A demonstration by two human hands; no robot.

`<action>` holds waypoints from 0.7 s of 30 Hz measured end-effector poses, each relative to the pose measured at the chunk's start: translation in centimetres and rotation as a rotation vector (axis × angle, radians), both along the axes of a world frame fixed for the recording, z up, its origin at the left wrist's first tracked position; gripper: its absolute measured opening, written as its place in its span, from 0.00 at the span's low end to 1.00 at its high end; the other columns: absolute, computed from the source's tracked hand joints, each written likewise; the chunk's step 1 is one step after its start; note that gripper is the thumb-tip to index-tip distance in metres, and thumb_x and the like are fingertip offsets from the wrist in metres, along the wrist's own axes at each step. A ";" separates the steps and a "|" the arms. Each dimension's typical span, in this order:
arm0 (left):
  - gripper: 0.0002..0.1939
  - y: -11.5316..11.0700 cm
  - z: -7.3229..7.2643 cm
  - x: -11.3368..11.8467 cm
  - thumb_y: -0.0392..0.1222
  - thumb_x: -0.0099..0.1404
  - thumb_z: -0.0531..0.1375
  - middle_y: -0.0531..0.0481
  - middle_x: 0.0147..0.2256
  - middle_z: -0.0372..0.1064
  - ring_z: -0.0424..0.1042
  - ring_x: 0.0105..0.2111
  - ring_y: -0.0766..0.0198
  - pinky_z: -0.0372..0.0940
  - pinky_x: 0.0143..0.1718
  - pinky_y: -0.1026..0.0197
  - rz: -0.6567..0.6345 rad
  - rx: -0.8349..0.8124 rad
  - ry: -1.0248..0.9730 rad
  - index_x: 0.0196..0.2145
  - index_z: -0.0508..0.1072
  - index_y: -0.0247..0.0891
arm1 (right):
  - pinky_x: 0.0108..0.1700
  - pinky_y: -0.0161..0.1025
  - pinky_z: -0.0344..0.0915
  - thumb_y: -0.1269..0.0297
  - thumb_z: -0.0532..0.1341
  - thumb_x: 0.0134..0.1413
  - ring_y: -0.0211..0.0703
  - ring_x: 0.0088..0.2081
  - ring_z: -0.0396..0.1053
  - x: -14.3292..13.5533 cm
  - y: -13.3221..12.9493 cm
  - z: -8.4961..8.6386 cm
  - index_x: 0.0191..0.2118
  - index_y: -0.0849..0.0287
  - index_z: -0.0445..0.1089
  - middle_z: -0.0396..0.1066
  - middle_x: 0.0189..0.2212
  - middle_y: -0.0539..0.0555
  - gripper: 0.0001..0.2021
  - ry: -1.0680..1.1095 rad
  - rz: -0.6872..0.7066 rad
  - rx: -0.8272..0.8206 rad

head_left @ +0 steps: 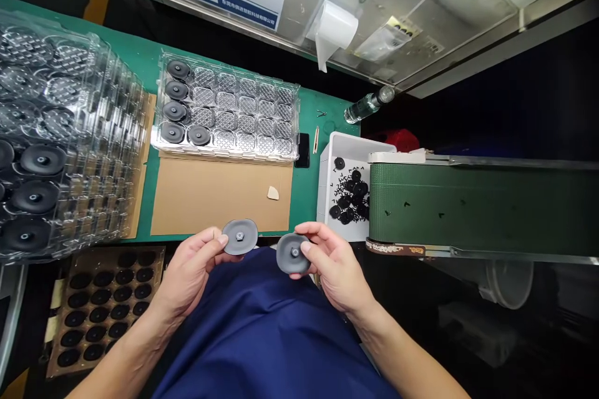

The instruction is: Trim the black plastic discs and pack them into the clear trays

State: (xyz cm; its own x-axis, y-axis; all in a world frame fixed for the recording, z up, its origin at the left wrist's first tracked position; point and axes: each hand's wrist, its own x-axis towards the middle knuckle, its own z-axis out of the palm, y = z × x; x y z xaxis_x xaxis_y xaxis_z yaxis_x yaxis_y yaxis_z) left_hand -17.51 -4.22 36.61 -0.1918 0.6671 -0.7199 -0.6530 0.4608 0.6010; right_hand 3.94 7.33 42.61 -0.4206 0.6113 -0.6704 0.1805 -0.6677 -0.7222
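Observation:
Between thumb and fingers, my left hand [193, 262] grips a dark grey rounded plastic disc [244, 243] with a small raised hub at its centre. My right hand [337, 268] pinches a second grey disc [285, 253] of the same look by its edge, thumb near the hub. Both discs are held apart, over my lap at the front edge of the table. Beyond them lies a clear plastic tray [248, 103] with many pockets; several similar discs sit in its left part. A white bin [326, 199] on the right holds more black discs and small black bits.
A tall stack of clear trays [107, 124] stands at the left, its top one holding discs. Cardboard [210, 199] lies before me. On the right a green conveyor belt [491, 206] carries small bits. A phone [302, 151], tweezers [316, 139] and a bottle [367, 106] are behind the bin.

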 end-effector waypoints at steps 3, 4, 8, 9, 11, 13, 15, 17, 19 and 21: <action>0.24 0.5 -1.0 0.3 0.60 0.57 0.72 0.48 0.29 0.73 0.73 0.34 0.59 0.74 0.38 0.58 -0.046 -0.011 0.052 0.24 0.73 0.37 | 0.26 0.38 0.79 0.49 0.74 0.56 0.45 0.35 0.73 0.7 0.1 -0.6 0.49 0.54 0.75 0.73 0.41 0.53 0.21 -0.047 -0.052 -0.022; 0.24 1.0 -1.6 0.6 0.61 0.57 0.71 0.48 0.29 0.73 0.74 0.33 0.59 0.74 0.39 0.57 -0.083 -0.012 0.080 0.24 0.72 0.37 | 0.25 0.38 0.78 0.48 0.73 0.56 0.45 0.34 0.73 1.1 0.1 -0.8 0.49 0.54 0.76 0.73 0.39 0.52 0.21 -0.062 -0.056 -0.022; 0.25 5.7 -4.1 4.5 0.64 0.57 0.68 0.48 0.27 0.73 0.75 0.30 0.59 0.72 0.38 0.55 -0.287 0.059 0.115 0.24 0.71 0.37 | 0.33 0.38 0.76 0.48 0.68 0.63 0.44 0.35 0.73 3.1 -0.3 -1.4 0.48 0.53 0.81 0.75 0.36 0.52 0.16 -0.127 -0.004 0.113; 0.25 7.4 -4.5 6.0 0.63 0.57 0.68 0.48 0.26 0.72 0.75 0.29 0.58 0.72 0.37 0.55 -0.339 0.098 0.099 0.24 0.71 0.37 | 0.37 0.38 0.75 0.50 0.67 0.63 0.44 0.37 0.73 3.7 -0.4 -1.4 0.46 0.53 0.82 0.76 0.37 0.53 0.14 -0.146 0.007 0.178; 0.22 10.5 -5.0 9.1 0.60 0.56 0.68 0.47 0.28 0.74 0.75 0.30 0.57 0.72 0.37 0.55 -0.443 0.192 0.064 0.29 0.75 0.37 | 0.44 0.37 0.73 0.53 0.68 0.63 0.44 0.41 0.74 4.8 -0.6 -1.4 0.43 0.54 0.84 0.78 0.39 0.53 0.12 -0.186 -0.014 0.273; 0.23 12.6 -5.0 11.5 0.57 0.58 0.69 0.44 0.38 0.79 0.77 0.34 0.56 0.72 0.40 0.54 -0.521 0.264 0.043 0.44 0.79 0.37 | 0.48 0.37 0.72 0.53 0.70 0.61 0.44 0.43 0.74 5.9 -0.5 -1.2 0.41 0.54 0.84 0.79 0.39 0.53 0.11 -0.220 -0.134 0.301; 0.26 13.1 -4.6 12.5 0.56 0.61 0.67 0.42 0.45 0.80 0.78 0.37 0.56 0.72 0.43 0.53 -0.583 0.306 0.030 0.51 0.78 0.37 | 0.45 0.35 0.74 0.53 0.73 0.56 0.42 0.40 0.75 6.9 -0.2 -1.1 0.42 0.55 0.83 0.79 0.37 0.52 0.13 -0.238 -0.336 0.291; 0.23 12.3 -4.0 12.4 0.55 0.63 0.67 0.41 0.44 0.80 0.77 0.37 0.57 0.71 0.43 0.54 -0.638 0.323 0.018 0.48 0.79 0.35 | 0.36 0.31 0.74 0.53 0.76 0.52 0.39 0.36 0.74 7.5 0.3 -0.9 0.43 0.56 0.80 0.78 0.37 0.51 0.17 -0.216 -0.525 0.253; 0.20 10.9 -3.1 11.8 0.54 0.63 0.67 0.42 0.40 0.79 0.75 0.35 0.58 0.71 0.42 0.54 -0.683 0.326 0.005 0.44 0.80 0.34 | 0.30 0.29 0.74 0.54 0.78 0.48 0.38 0.34 0.73 7.5 0.7 -0.8 0.46 0.55 0.76 0.77 0.38 0.51 0.22 -0.161 -0.621 0.195; 0.20 9.6 -2.0 11.1 0.55 0.64 0.67 0.44 0.39 0.79 0.74 0.36 0.60 0.71 0.42 0.56 -0.680 0.338 -0.025 0.45 0.80 0.35 | 0.30 0.32 0.78 0.56 0.79 0.49 0.39 0.35 0.75 7.0 0.8 -0.7 0.51 0.54 0.73 0.77 0.42 0.51 0.26 -0.109 -0.634 0.158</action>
